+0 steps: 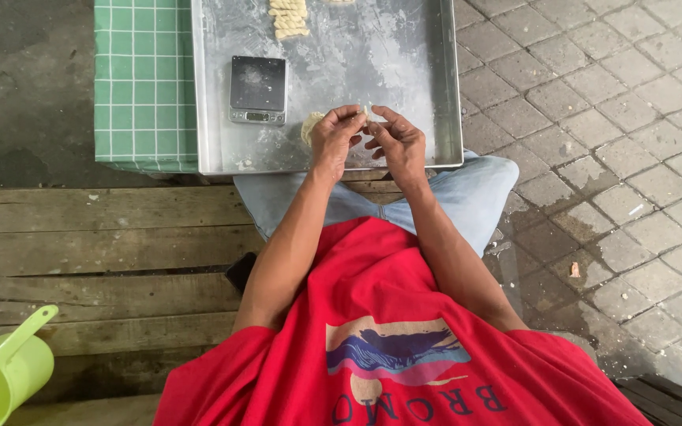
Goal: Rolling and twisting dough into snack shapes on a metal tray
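My left hand [333, 136] and my right hand [395, 142] meet over the near edge of a floured metal tray [404, 71]. Between the fingertips of both hands I pinch a small pale piece of dough [362, 115]. A lump of dough [310, 125] lies on the tray just left of my left hand. A small digital scale [258, 89] stands on the tray beyond my left hand. Several twisted dough pieces [288, 17] lie in a row at the tray's far edge.
The tray rests on a green checked cloth [144, 79]. I sit on a wooden pallet bench [104, 252] in a red shirt and light jeans. A lime green plastic scoop [1, 367] stands at the lower left. Wet paving stones [609, 158] lie to the right.
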